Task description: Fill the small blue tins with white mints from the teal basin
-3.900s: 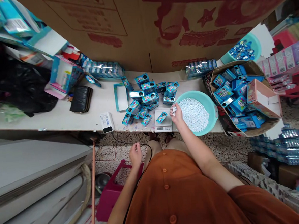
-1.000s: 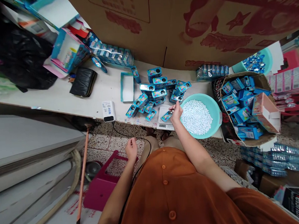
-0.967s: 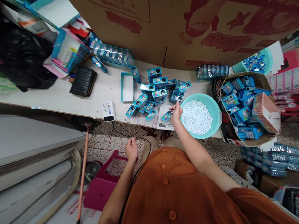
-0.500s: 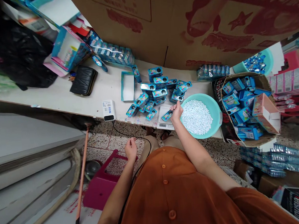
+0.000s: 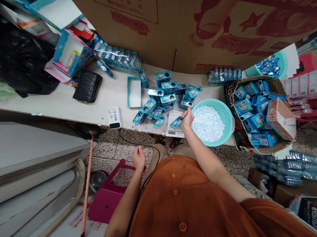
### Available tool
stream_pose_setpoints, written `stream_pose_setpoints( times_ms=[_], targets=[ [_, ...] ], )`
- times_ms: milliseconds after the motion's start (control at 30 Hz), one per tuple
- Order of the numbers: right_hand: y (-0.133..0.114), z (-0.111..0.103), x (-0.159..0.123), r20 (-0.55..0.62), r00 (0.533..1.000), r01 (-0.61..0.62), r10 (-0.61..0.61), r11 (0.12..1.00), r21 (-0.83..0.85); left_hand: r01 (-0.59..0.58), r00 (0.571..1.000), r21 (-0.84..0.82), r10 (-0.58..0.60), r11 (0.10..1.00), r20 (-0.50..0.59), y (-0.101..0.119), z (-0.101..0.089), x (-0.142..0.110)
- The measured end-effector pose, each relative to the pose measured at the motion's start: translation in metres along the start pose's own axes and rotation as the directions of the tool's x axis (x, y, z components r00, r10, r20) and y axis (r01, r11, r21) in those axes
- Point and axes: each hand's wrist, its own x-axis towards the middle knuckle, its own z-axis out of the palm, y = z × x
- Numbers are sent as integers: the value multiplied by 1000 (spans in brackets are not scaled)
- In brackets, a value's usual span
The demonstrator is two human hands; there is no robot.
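Observation:
My right hand [image 5: 187, 117] hovers over a small blue tin [image 5: 176, 122] that lies on a white scale [image 5: 174, 125] at the table's front edge. Its fingers are pinched together, and what they hold is too small to name. Just right of the hand stands a teal basin [image 5: 226, 110] filled with small white tablets [image 5: 208, 123]. A heap of blue tins [image 5: 164, 98] lies behind the scale. My left hand [image 5: 138, 157] rests loosely curled near my knee, below the table, holding nothing.
A cardboard box [image 5: 278, 86] of blue tins stands at the right. A black wallet [image 5: 88, 86], an open blue tray [image 5: 134, 92] and a white device [image 5: 114, 117] lie on the table [image 5: 66, 106]. A large cardboard sheet [image 5: 196, 26] stands behind. A magenta stool [image 5: 109, 198] and a stick [image 5: 86, 194] are on the floor.
My right hand has drawn in from open palm with tablets to a pinch over the tin on the scale. In the last second it barely shifted. The left hand stays by my knee.

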Motion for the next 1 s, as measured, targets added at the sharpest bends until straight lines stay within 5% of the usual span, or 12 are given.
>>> stream_pose_setpoints(
  times_ms=[1000],
  targets=[
    [2, -3, -8, 9, 999, -34, 34, 999, -24, -6, 1000, -13, 6, 1000, -3, -4, 0, 3]
  ],
)
